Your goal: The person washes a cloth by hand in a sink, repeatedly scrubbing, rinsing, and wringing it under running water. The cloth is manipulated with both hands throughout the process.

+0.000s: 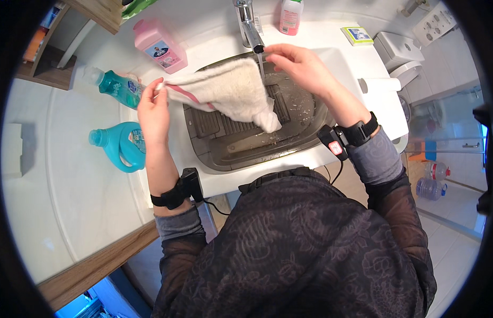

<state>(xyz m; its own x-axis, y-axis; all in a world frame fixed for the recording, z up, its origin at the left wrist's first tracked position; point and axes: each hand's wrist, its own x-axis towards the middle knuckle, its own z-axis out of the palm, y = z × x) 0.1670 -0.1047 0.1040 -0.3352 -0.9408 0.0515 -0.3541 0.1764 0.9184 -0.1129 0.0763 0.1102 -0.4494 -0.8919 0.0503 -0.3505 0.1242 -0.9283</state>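
My left hand [154,113] pinches one corner of a white towel [234,89] with a reddish stripe. From there the towel stretches right over a dark plastic washbasin [214,161] with a ribbed washboard part, its far end bunched low over the ribs. At the mouth of the chrome faucet [252,31] is my right hand [296,65], fingers spread and holding nothing; whether the fingertips touch the spout I cannot tell. A thin stream of water [261,65] runs down into the basin, where shallow water shows.
Left of the basin are a pink bottle [161,47], a green pump bottle [121,89] and a turquoise jug [121,147]. A red-and-white bottle [290,18] stands behind the faucet. Along the right lie a small green-edged box [357,35] and a white roll [381,85]; a toilet [401,51] is beyond.
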